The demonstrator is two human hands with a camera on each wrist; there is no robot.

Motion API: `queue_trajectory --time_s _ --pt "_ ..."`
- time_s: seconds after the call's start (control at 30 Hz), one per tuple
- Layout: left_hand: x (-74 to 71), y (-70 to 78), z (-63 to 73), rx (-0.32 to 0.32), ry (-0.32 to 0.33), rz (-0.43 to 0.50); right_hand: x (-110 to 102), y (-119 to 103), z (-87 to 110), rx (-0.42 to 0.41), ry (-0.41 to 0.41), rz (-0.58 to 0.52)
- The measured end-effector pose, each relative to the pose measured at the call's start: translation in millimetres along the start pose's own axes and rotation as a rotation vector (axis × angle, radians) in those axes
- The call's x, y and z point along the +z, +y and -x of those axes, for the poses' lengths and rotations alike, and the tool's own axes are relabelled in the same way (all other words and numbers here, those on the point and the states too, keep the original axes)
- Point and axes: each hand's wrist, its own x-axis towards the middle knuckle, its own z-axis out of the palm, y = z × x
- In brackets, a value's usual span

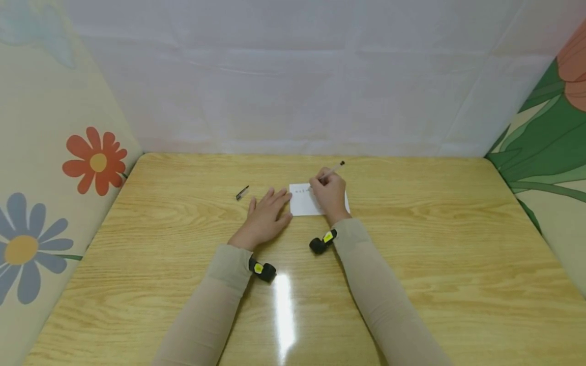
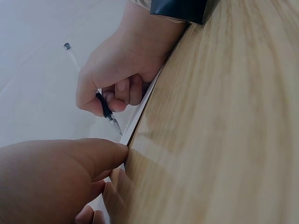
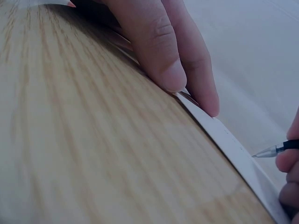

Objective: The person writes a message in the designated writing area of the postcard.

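Note:
My right hand [image 1: 330,195] grips a pen [image 1: 334,170] with a clear barrel and a dark end. In the left wrist view the pen [image 2: 108,113] shows a black grip and a metal tip close to the paper. The white sheet of paper [image 1: 304,204] lies flat under the right hand, with a short row of small dark marks near its top edge. My left hand [image 1: 265,218] lies with fingers extended, its fingertips and thumb touching the sheet's left edge. Left of that hand lies a pen cap [image 1: 242,192], dark with a clear part.
The wood-grain table [image 1: 183,203] carries all of this, and a bright reflection crosses its front middle. A white cloth [image 1: 284,76] hangs behind the far edge. Flower-patterned panels [image 1: 32,152] stand at both sides. Each wrist wears a small black camera [image 1: 264,271].

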Motion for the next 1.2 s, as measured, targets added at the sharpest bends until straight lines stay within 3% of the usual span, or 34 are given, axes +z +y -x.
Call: queue_trajectory --time_s 1.2 --pt "2.2 -2.6 -2.3 -0.012 -0.018 0.003 -1.0 -0.3 -0.7 -0.026 -0.024 0.020"
